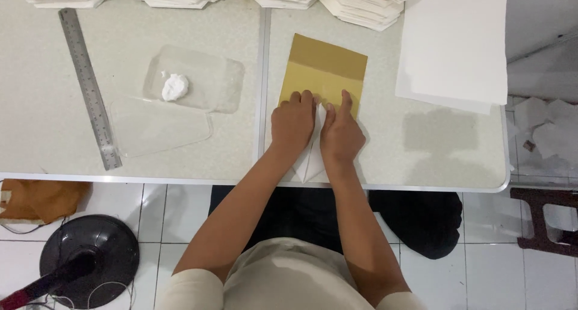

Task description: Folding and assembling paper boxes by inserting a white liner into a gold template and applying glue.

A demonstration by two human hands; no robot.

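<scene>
Both hands flat on folded white paper sheet (311, 156), lying over gold rectangular card (325, 72) at near edge of pale tabletop (433, 141). Left hand (292, 123) and right hand (340, 132): fingers together, pressing, nothing pinched. Advice: press evenly along crease. Wrists straight, forearms converging.

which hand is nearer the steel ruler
Left. The left hand presses the gold sheet, on the steel ruler's side; the right hand sits just beyond it.

Bright, even light; soft shadows
</scene>
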